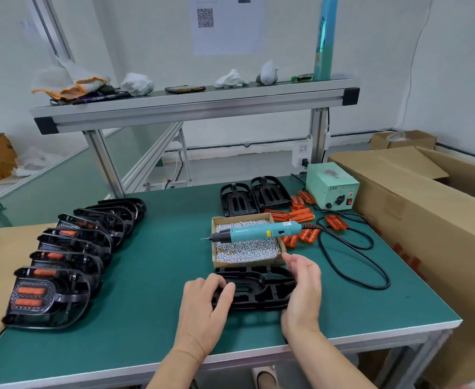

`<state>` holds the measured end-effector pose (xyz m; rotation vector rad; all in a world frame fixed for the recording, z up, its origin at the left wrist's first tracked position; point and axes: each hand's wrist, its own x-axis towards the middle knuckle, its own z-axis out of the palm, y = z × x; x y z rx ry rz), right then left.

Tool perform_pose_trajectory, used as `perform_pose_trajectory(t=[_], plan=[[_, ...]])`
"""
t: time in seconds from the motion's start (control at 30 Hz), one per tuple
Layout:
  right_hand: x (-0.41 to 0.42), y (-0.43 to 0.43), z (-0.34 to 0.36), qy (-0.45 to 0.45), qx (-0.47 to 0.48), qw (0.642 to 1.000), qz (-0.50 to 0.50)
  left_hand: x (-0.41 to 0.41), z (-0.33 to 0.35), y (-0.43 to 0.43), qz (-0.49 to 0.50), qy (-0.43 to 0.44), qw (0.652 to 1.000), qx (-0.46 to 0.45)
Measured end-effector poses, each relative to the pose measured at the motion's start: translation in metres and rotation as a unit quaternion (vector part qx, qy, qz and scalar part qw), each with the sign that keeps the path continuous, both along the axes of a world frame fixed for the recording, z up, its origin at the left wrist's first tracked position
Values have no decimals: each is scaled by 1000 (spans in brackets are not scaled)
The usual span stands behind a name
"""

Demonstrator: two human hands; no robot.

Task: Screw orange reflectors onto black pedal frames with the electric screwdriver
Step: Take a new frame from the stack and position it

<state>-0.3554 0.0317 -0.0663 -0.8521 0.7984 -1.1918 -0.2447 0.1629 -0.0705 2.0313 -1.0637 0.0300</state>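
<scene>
Two hands are at a black pedal frame (258, 287) lying flat on the green desk (152, 276). The left hand (205, 301) curls its fingers over one end. The right hand (303, 287) presses the other end, fingers straight. Just behind, the screwdriver (258, 233) lies across a box of screws (241, 219), with orange reflectors (300, 214) beside it.

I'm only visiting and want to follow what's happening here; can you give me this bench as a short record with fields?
work piece: black pedal frame flat on the green table
left hand: grips the frame's left end
right hand: open, against the frame's right end
electric screwdriver: lying unheld across the box of screws
orange reflectors: loose, right of the box
finished pedals: row on the left, reflectors fitted
spare frames: two behind the box
</scene>
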Motion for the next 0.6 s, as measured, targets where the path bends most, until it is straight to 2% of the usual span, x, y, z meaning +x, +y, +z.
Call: perform_pose_trajectory(t=[0.1,0.2,0.3,0.43,0.5,0.6], plan=[[3,2,1,78,-45,996,2,-2,-1,0,22,9,1000,5],[5,6,1,178,-114,977,7,-2,0,2,10,80,997,2],[6,8,0,260,-181,948,-5,0,2,4,-2,77,997,23],[6,7,1,323,-220,920,10,1,0,3,8,80,997,19],[4,2,2,394,-252,883,42,3,-1,1,18,74,997,14],[-3,-10,3,509,-308,798,94,4,-1,0,43,75,996,13]])
